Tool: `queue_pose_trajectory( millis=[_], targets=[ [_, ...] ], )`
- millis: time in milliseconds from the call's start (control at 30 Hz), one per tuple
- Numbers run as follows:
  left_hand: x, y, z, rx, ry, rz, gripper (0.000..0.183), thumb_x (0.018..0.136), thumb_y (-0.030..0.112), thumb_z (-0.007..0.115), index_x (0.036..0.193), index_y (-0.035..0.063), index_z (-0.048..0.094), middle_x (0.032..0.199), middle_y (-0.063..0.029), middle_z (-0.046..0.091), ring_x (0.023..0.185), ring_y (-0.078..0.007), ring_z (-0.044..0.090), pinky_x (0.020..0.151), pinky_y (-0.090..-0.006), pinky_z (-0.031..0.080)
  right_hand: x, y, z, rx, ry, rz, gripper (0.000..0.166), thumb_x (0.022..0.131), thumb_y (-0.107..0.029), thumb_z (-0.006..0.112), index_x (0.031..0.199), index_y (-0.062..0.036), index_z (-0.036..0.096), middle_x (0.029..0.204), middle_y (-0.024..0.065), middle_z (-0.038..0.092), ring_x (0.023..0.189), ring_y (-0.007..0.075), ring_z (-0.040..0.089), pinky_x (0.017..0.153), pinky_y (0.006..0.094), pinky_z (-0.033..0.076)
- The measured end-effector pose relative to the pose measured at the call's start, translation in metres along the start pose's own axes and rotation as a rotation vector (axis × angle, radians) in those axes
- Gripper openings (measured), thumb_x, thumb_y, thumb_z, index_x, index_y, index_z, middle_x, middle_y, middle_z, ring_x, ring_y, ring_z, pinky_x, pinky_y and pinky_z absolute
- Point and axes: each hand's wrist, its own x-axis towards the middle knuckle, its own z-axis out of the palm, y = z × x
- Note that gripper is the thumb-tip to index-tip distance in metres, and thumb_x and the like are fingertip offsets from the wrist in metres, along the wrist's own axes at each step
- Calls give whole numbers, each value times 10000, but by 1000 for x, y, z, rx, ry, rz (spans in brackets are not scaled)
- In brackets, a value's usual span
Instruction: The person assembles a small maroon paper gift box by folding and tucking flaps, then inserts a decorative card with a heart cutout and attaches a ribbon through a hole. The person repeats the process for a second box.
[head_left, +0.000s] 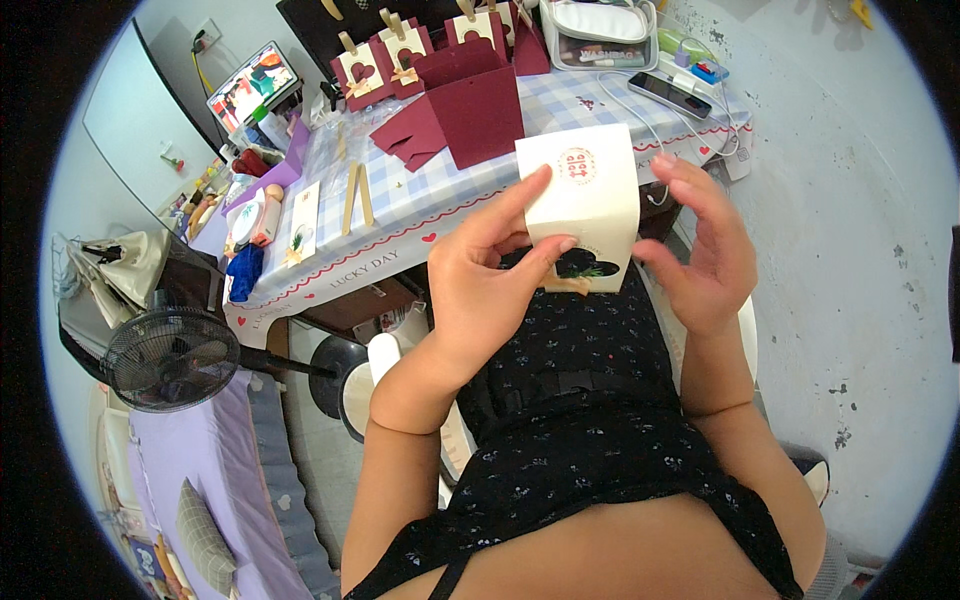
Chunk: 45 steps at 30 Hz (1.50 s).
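Note:
My left hand (487, 262) grips a cream paper card (592, 210) by its left side, thumb in front near the lower end. The card is bent across its middle and bears a red printed emblem, a dark heart-shaped area, a green sprig and a peach ribbon bow. Just right of the card, my right hand (697, 247) is raised with its fingers apart and nothing in it. Beyond the card, a maroon paper box (476, 112) stands on the table beside a flat folded maroon piece (409, 135).
On the checked tablecloth (555, 97) lie two wooden sticks (358, 196), another decorated card (304, 225) and a smartphone (670, 95) with cables. Several finished-looking maroon boxes (362, 75) stand at the back, near a clear-fronted wash bag (600, 45). A black fan (171, 358) stands left.

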Motion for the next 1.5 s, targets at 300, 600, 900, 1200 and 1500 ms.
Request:
queue_pose_trajectory(
  millis=[300, 600, 900, 1200, 1500],
  targets=[
    [-5, 5, -5, 131, -56, -11, 284, 734, -98, 698, 1010, -47, 656, 967, -111, 662, 831, -125, 630, 730, -238, 526, 2, -1, 11, -1, -106, -46, 286, 695, -64, 742, 957, -21, 635, 988, 105, 670, 945, 280, 637, 822, 359, 505],
    [-8, -4, -5, 152, -25, 136, 213, 725, -93, 692, 925, -21, 683, 891, -123, 680, 853, -163, 634, 780, -270, 497, -1, -5, 10, -8, -59, -45, 183, 702, -9, 722, 872, -31, 659, 864, 87, 683, 813, 248, 665, 737, 331, 527],
    [8, -19, -4, 282, -48, 352, 123, 762, -10, 702, 870, -8, 642, 955, -121, 618, 796, -171, 601, 723, -261, 477, -8, 3, 14, 136, -18, 299, 147, 727, -47, 736, 856, -34, 667, 805, 59, 675, 697, 130, 617, 630, 227, 466],
    [49, -58, 20, -80, 7, -286, 173, 873, 97, 621, 971, -43, 595, 834, -71, 666, 733, -89, 614, 632, -211, 481, 11, 70, 25, 314, 52, 679, 121, 826, -67, 654, 922, 4, 635, 806, 40, 669, 726, 62, 592, 643, 201, 453],
    [132, -169, 41, 128, 224, -297, 196, 818, 105, 660, 906, -70, 646, 720, -114, 677, 628, -105, 619, 553, -248, 468, 46, 176, 31, -47, -239, 376, 135, 889, -97, 537, 983, -1, 544, 821, 112, 690, 760, 157, 669, 687, 268, 497]
  ],
)
